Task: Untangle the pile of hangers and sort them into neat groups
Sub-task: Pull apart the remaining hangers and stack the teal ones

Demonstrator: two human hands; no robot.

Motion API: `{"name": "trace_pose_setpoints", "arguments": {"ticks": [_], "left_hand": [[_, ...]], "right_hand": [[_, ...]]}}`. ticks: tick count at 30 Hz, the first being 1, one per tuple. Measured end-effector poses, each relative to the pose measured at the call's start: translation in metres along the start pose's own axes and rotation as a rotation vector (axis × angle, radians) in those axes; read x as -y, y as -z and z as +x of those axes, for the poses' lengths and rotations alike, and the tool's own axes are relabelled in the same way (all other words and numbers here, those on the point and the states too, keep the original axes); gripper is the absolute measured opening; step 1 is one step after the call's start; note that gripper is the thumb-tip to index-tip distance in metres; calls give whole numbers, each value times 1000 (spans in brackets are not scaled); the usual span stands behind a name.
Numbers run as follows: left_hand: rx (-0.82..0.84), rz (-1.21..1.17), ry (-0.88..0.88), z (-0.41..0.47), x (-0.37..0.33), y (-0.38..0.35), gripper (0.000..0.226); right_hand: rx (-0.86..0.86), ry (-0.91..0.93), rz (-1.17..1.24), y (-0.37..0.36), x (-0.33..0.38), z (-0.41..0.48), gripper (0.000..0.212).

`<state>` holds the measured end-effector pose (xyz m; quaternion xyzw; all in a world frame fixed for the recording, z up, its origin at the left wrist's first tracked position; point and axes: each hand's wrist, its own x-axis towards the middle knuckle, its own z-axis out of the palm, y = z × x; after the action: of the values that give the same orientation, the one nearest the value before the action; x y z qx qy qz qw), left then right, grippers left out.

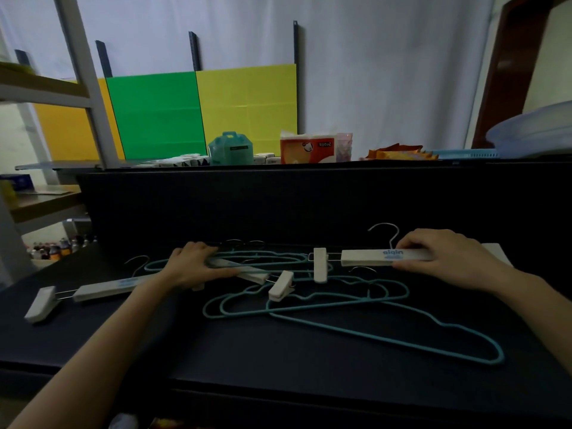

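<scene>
A tangle of teal wire hangers [365, 317] lies on the dark table [278, 360], mixed with white clip hangers. My right hand [439, 255] grips the bar of a white clip hanger [371, 257] at the right, its metal hook rising behind my fingers. My left hand [195, 263] holds the bar of a second white clip hanger [250, 274] in the middle of the pile. A third white clip hanger [102, 287] lies flat at the left, apart from both hands.
A raised dark ledge [278, 193] runs behind the table. On it stand a teal box [230, 148], a tissue pack [309, 148], snack packets [399, 153] and a blue tray [464, 154]. A metal shelf [46, 97] stands at the left.
</scene>
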<state>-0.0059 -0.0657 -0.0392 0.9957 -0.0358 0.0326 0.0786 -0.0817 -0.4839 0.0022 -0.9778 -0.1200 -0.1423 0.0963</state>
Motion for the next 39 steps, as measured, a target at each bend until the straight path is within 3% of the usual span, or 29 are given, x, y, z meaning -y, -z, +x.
{"name": "trace_pose_setpoints", "arguments": {"ticks": [5, 9, 11, 14, 22, 29, 39], "left_hand": [[6, -117, 18, 2, 2, -1, 97], [134, -241, 4, 7, 3, 5, 109], [153, -323, 10, 10, 3, 7, 103], [88, -392, 4, 12, 5, 5, 89], [-294, -255, -184, 3, -22, 16, 106], [-455, -282, -355, -5, -101, 25, 101], [-418, -325, -572, -48, -282, 10, 100]], "right_hand": [[4, -22, -11, 1, 4, -4, 35], [2, -43, -15, 1, 6, -9, 35], [-4, -55, -15, 2, 6, -11, 35], [-30, -73, 1, 3, 6, -17, 35], [-150, -124, 81, 13, -4, -38, 35], [-272, -169, 100, 43, -48, -78, 24], [-356, -230, 226, 109, -145, -167, 12]]}}
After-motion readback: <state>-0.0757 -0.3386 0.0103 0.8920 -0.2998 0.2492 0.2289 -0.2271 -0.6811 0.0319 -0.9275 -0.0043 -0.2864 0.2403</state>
